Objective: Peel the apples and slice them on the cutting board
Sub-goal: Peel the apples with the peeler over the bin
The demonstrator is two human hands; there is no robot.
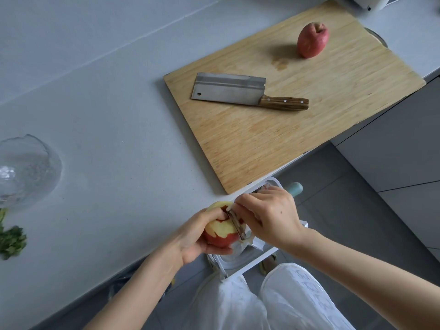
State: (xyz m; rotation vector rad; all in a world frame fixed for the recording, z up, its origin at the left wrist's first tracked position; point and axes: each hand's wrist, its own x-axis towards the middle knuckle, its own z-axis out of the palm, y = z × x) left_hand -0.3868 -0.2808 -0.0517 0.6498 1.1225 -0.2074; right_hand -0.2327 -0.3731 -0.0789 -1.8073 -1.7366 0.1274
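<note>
Reds, pale wood, grey stone.

Held apple (pixel 222 231) half red, half pale yellow where peeled; second apple (pixel 312 40) red, faintly streaked. Cutting board (pixel 297 129) tan with fine straight grain. Cleaver (pixel 247 92) steel-grey, brown striped handle. Countertop (pixel 107 129) flat grey. Bowl (pixel 28 170) clear. Herbs (pixel 10 241) green. Trousers (pixel 273 303) white.

Your body in view: both forearms bare up to the frame edge, no sleeves showing, no watch, rings or bracelets on either wrist. Left hand (pixel 190 236) & right hand (pixel 271 217) are ungloved w/ short, unpainted nails; a small dark mole sits on the back of the right one. Below, you're wearing loose white trousers of thin, slightly crinkled fabric (pixel 273 303), both legs visible, w/ faint pale-grey lettering running down the right leg, too blurred to read.
</note>
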